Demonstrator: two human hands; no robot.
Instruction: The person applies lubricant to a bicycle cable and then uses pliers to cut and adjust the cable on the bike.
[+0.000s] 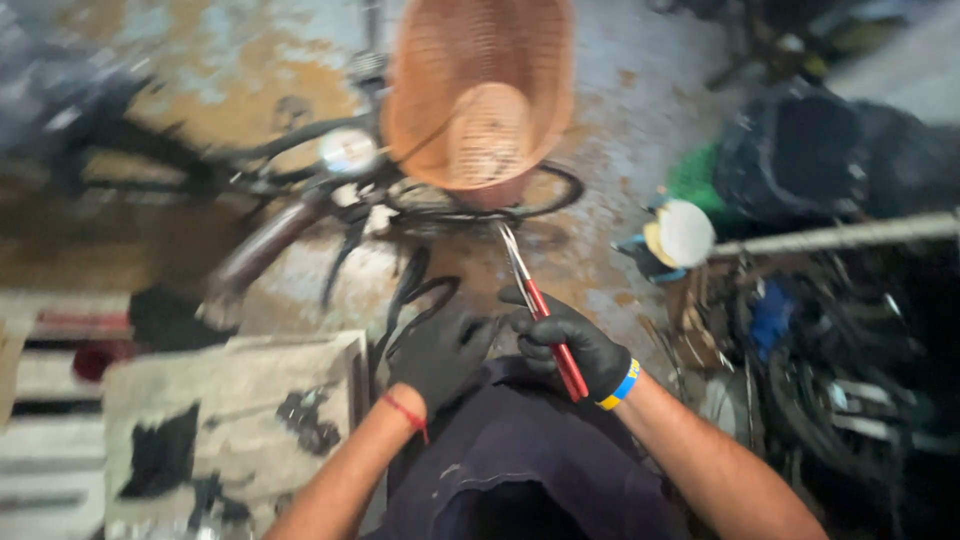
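Both my hands wear black gloves. My right hand (570,340) grips red-handled pliers (545,320), whose metal jaws point up towards the front wheel of a bicycle (300,200) that stands in front of me. My left hand (440,350) is just left of the pliers with its fingers spread; a black cable (405,290) runs up from under it, and blur hides whether it holds the cable. An orange woven basket (480,90) is mounted on the bicycle's front.
The stained concrete floor (620,120) spreads behind the bicycle. A dirty white board (230,420) lies at lower left. Black bags (820,150), a pale round object (685,232), a metal pipe (850,235) and tangled bicycle parts (830,380) crowd the right side.
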